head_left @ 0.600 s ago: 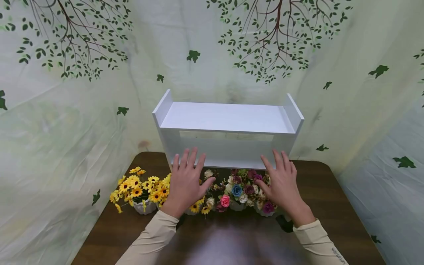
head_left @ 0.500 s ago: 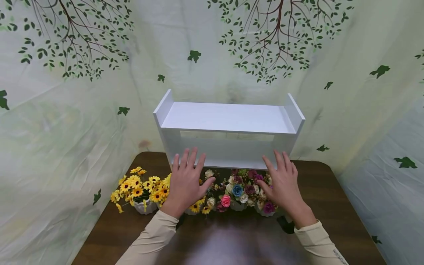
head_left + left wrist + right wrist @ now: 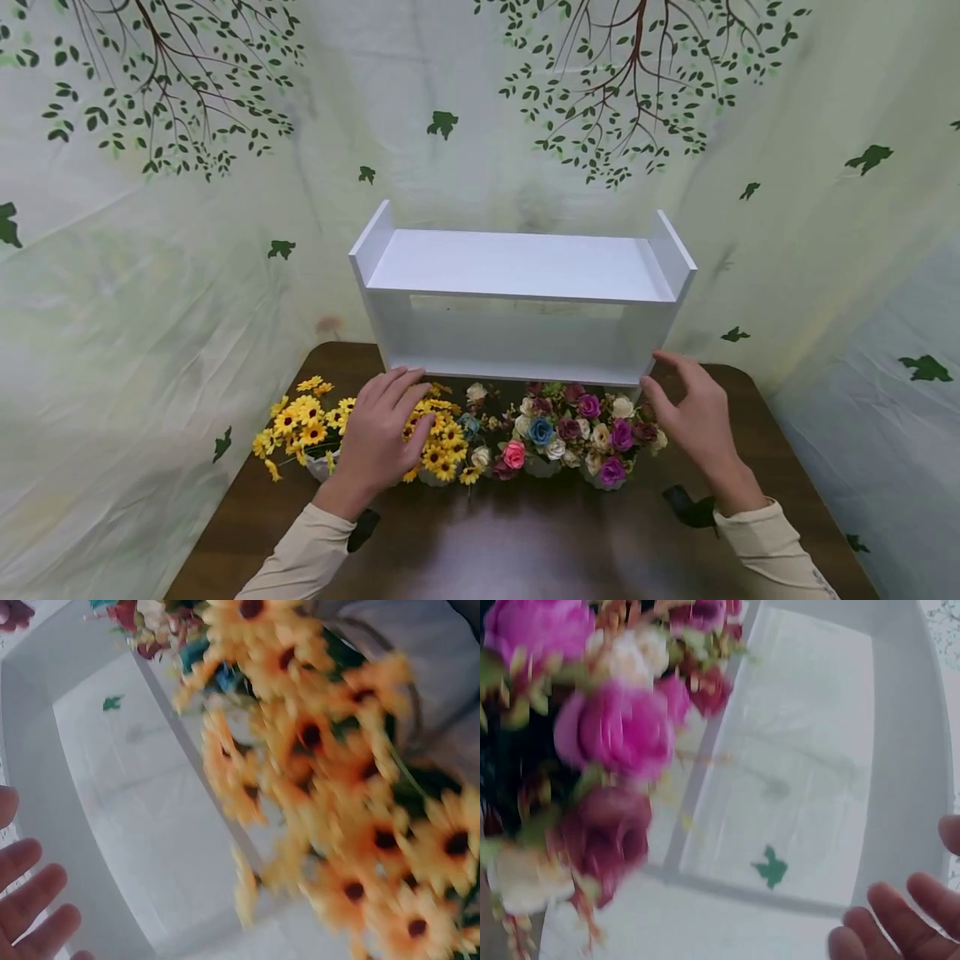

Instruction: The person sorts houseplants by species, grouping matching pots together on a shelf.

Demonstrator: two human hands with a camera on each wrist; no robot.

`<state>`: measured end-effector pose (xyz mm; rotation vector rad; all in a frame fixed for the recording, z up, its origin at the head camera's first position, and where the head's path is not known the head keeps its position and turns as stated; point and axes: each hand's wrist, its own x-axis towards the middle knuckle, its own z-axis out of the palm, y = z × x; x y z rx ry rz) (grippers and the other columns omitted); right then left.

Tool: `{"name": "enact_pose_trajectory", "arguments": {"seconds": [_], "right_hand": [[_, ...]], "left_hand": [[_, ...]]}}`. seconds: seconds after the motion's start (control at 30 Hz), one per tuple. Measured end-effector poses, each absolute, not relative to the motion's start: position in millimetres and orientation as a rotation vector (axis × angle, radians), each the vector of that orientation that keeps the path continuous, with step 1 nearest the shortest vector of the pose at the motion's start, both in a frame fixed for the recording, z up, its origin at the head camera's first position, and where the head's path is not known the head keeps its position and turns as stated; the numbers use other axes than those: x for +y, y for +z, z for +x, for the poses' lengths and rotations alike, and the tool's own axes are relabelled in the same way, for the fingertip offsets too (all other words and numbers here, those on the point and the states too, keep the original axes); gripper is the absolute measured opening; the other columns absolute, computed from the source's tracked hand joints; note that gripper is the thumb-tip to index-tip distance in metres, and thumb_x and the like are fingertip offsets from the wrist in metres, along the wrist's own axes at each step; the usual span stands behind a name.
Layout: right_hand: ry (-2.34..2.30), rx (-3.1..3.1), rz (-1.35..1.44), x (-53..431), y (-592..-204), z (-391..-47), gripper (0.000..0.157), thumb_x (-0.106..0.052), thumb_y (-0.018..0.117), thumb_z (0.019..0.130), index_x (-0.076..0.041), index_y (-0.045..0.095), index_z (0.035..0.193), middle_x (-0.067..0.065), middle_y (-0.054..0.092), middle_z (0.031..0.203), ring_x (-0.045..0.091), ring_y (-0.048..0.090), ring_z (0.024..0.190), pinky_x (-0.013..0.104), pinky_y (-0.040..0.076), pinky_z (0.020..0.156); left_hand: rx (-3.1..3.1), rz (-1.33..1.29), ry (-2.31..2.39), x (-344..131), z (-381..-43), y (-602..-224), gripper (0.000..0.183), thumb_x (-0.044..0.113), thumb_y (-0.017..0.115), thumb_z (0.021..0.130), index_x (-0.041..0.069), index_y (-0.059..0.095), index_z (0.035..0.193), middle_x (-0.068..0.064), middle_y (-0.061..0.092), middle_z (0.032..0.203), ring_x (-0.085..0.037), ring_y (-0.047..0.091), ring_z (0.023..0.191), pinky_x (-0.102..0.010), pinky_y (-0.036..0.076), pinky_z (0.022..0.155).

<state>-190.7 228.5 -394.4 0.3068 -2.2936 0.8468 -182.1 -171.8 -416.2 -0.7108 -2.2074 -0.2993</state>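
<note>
A white two-tier shelf stands at the back of the table. My left hand is held over the yellow daisy-like flowers, its fingers loosely bent near the shelf's lower left corner. Beside the shelf's lower right side is my right hand, thumb and forefinger apart close to the side panel; whether they touch it I cannot tell. The right wrist view shows its fingers spread with nothing between them. Mixed artificial roses lie between the hands. Part of the left yellow flowers is hidden behind my left hand.
Pale pots hold the flowers in a row in front of the shelf. The dark brown table extends toward me. Behind hangs a light cloth printed with branches and leaves. Black straps are on both wrists.
My hands have moved apart: the left one leftward and a little down, the right one rightward past the roses to the shelf's side. Their fingers are less stretched. Shelf and flowers stay put.
</note>
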Motion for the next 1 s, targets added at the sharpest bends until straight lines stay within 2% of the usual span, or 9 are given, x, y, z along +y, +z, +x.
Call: {"name": "enact_pose_trajectory", "arguments": {"seconds": [0.13,0.23,0.37,0.5,0.63,0.77,0.8,0.87,1.0], "right_hand": [[0.830,-2.346,0.146,243.3,-383.3,-196.2,0.018,-0.014,0.072,0.088,0.001,0.069,0.099,0.018,0.073,0.091,0.025,0.064,0.073,0.023,0.046,0.062],[0.832,-2.421,0.018,250.4,-373.7,-203.2,0.025,-0.024,0.071,0.090,0.000,0.065,0.095,0.019,0.071,0.087,0.023,0.060,0.070,0.024,0.043,0.062],[0.914,-2.587,-0.103,255.6,-362.1,-214.3,0.054,-0.040,0.065,0.093,0.005,0.054,0.121,0.024,0.065,0.104,0.036,0.065,0.089,0.040,0.052,0.070],[1.021,-2.704,-0.149,256.5,-359.4,-228.1,0.084,-0.051,0.059,0.094,0.005,0.028,0.148,0.031,0.054,0.129,0.047,0.059,0.115,0.057,0.052,0.085],[1.092,-2.732,-0.101,256.0,-362.6,-243.2,0.091,-0.054,0.055,0.095,0.003,0.015,0.155,0.034,0.040,0.148,0.052,0.047,0.130,0.064,0.047,0.097],[1.114,-2.709,-0.008,254.6,-362.7,-256.2,0.088,-0.054,0.053,0.096,-0.001,0.017,0.155,0.031,0.036,0.152,0.053,0.045,0.131,0.066,0.045,0.100],[1.115,-2.696,0.007,253.8,-362.0,-258.9,0.086,-0.054,0.054,0.096,-0.001,0.020,0.155,0.030,0.038,0.151,0.053,0.047,0.130,0.066,0.046,0.098],[1.110,-2.664,0.040,251.6,-360.7,-264.7,0.081,-0.052,0.055,0.096,-0.003,0.024,0.153,0.028,0.042,0.149,0.051,0.050,0.127,0.066,0.048,0.095],[1.039,-2.591,0.024,246.7,-358.8,-274.6,0.066,-0.048,0.051,0.098,-0.002,0.039,0.144,0.030,0.053,0.136,0.049,0.057,0.116,0.064,0.050,0.085]], "left_hand": [[-2.206,-0.702,-0.364,-191.9,-176.0,-415.7,0.031,0.026,0.065,0.093,0.001,0.072,0.110,-0.018,0.069,0.121,-0.037,0.060,0.118,-0.055,0.047,0.101],[-2.191,-0.666,-0.408,-209.3,-171.5,-417.3,0.030,0.026,0.063,0.095,-0.001,0.072,0.106,-0.019,0.070,0.117,-0.038,0.061,0.115,-0.056,0.048,0.098],[-2.207,-0.574,-0.464,-229.3,-165.8,-421.1,0.026,0.018,0.067,0.089,-0.002,0.072,0.104,-0.020,0.070,0.115,-0.039,0.061,0.113,-0.055,0.047,0.098],[-2.224,-0.475,-0.547,-240.3,-159.1,-430.3,0.027,0.008,0.075,0.079,-0.004,0.072,0.103,-0.020,0.070,0.114,-0.038,0.062,0.110,-0.052,0.044,0.097],[-2.237,-0.377,-0.621,-246.4,-149.7,-445.0,0.027,0.002,0.077,0.076,-0.006,0.072,0.101,-0.021,0.071,0.112,-0.038,0.062,0.106,-0.050,0.043,0.094],[-2.254,-0.215,-0.697,-253.2,-138.7,-462.8,0.026,-0.003,0.077,0.076,-0.005,0.072,0.101,-0.021,0.071,0.111,-0.038,0.062,0.105,-0.048,0.043,0.092],[-2.258,-0.159,-0.716,-255.2,-135.6,-467.6,0.025,-0.003,0.077,0.076,-0.004,0.072,0.101,-0.021,0.071,0.111,-0.037,0.062,0.105,-0.043,0.043,0.093],[-2.264,-0.026,-0.764,-259.1,-129.3,-477.5,0.024,-0.004,0.076,0.078,-0.002,0.072,0.101,-0.019,0.072,0.111,-0.027,0.062,0.104,-0.031,0.044,0.091],[-2.266,0.320,-0.979,-265.9,-118.6,-493.5,0.019,0.004,0.069,0.089,0.002,0.071,0.108,-0.014,0.071,0.110,0.012,0.056,0.088,-0.002,0.039,0.076]]}}
